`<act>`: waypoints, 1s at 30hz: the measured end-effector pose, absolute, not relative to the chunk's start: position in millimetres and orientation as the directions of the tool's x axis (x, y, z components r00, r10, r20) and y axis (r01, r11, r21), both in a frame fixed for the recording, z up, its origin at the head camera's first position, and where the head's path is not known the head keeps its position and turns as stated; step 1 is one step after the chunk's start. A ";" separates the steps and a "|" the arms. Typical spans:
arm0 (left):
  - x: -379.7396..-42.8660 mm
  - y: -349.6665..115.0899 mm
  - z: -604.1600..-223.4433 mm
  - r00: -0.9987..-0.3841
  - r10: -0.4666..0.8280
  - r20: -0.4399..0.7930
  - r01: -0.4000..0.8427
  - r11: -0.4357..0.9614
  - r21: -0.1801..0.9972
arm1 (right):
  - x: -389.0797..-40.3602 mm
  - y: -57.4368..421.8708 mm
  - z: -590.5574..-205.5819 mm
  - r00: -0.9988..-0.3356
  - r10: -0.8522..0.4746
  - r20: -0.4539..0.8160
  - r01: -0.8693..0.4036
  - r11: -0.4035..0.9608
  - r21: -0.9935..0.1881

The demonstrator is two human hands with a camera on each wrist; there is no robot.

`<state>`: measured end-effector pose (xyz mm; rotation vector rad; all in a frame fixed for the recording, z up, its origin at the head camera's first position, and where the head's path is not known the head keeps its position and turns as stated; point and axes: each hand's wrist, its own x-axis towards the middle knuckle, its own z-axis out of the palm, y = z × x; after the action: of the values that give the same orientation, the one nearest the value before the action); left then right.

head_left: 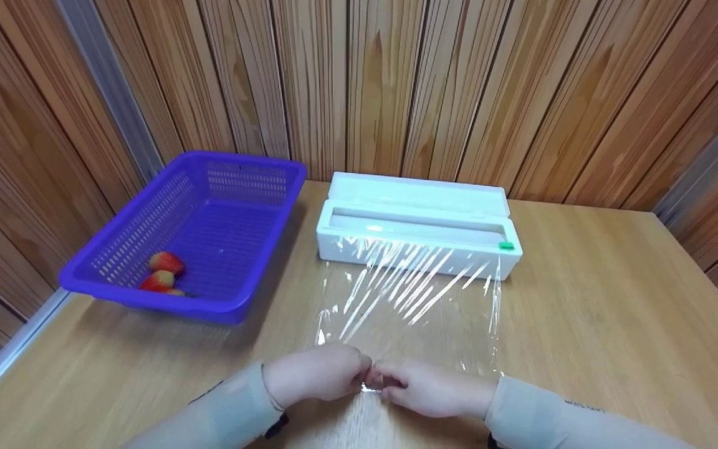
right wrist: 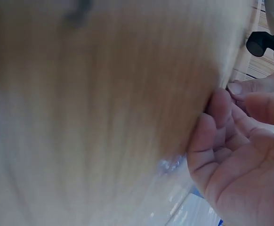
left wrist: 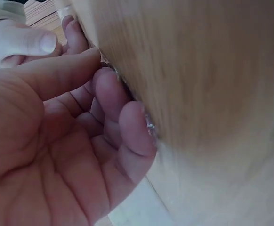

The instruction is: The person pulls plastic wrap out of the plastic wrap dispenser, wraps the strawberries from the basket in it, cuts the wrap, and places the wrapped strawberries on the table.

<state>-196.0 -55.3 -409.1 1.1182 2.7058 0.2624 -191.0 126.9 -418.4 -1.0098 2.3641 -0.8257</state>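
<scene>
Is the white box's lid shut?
No, the lid is tipped back, and the clear film runs from the white box toward the left hand and right hand.

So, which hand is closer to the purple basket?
Left. The left hand is to the right of the purple basket and closer to the camera, at the near edge of the clear film; the right hand is farther right, just past it.

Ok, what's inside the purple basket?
In the purple basket, strawberries lie by the near rim: two show well, and what looks like a third peeks over that rim. The rim covers the rest of it and anything just behind, so more could be hidden.
</scene>
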 end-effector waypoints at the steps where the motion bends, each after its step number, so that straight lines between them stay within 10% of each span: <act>1: -195.9 -57.2 -407.9 -0.695 0.708 -0.124 0.669 0.700 0.250 | -190.8 127.2 -418.1 -0.631 -0.760 -0.154 -0.507 0.555 -0.660; 16: -188.5 -104.6 -374.9 -0.741 0.597 -0.307 0.509 0.798 0.324 | -190.3 127.6 -415.3 -0.590 -0.789 -0.170 -0.603 0.570 -0.558; 22: -204.9 -123.6 -323.5 -0.771 0.636 -0.014 0.570 0.700 0.431 | -190.4 125.2 -415.8 -0.588 -0.791 -0.168 -0.615 0.572 -0.543; 30: -255.0 -159.2 -269.1 -0.844 0.298 0.447 0.464 0.823 0.327 | -189.8 124.5 -419.4 -0.587 -0.795 -0.151 -0.629 0.566 -0.533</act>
<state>-255.0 -159.2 -269.1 0.7318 3.3615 0.7783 -189.8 124.5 -419.4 -1.1582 2.4266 -0.6099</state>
